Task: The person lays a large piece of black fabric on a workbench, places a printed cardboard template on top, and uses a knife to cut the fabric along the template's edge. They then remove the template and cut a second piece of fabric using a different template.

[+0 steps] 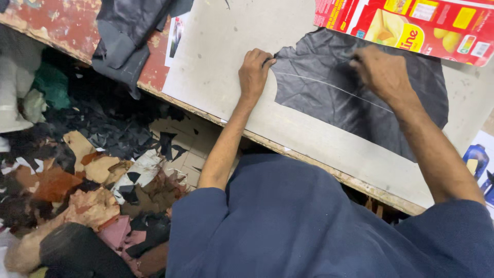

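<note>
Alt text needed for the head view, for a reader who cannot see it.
Seen from above, a person in a blue shirt works a black leather piece on a pale board: left hand pins its edge, right hand rests on it near a curved pale line. Leather scraps litter the floor; a red carton lies beyond.

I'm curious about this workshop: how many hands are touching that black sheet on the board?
2. The left hand presses the black leather sheet at its left edge; the right hand rests on its upper part, near the red carton. No other hands show.
</note>
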`<state>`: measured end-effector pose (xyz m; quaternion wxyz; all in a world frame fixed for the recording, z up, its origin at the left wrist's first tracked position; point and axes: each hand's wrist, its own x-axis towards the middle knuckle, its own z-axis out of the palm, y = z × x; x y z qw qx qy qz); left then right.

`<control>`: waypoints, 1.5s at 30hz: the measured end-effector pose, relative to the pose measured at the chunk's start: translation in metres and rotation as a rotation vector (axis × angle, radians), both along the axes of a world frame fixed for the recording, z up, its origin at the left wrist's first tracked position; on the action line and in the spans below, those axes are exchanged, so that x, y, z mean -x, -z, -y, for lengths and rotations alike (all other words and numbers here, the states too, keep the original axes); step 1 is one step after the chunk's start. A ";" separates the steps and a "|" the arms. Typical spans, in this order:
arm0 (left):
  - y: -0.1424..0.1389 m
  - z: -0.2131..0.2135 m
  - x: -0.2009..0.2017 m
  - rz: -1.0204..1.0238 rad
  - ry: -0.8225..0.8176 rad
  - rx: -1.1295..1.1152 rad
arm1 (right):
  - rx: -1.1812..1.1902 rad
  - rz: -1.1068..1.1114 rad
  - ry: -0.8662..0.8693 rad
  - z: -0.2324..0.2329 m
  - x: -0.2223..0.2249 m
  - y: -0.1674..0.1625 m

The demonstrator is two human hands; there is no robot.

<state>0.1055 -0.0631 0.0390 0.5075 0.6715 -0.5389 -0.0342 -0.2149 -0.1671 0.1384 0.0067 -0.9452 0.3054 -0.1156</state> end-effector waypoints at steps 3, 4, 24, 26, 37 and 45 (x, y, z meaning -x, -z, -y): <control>0.001 0.001 0.001 0.049 -0.047 -0.018 | -0.034 -0.128 -0.290 -0.013 -0.046 0.006; 0.000 0.000 0.001 0.045 -0.054 -0.019 | -0.046 -0.127 -0.364 -0.012 -0.062 0.010; 0.001 -0.003 0.004 -0.022 -0.060 0.065 | 0.004 -0.032 -0.679 0.028 -0.129 0.050; -0.001 -0.003 0.007 -0.040 -0.070 0.103 | 0.003 -0.040 -0.657 0.026 -0.130 0.052; -0.001 -0.002 0.011 -0.105 -0.053 0.067 | -0.032 -0.034 -0.693 0.034 -0.132 0.056; 0.001 -0.003 0.013 -0.105 -0.049 0.072 | -0.063 -0.044 -0.719 0.037 -0.130 0.057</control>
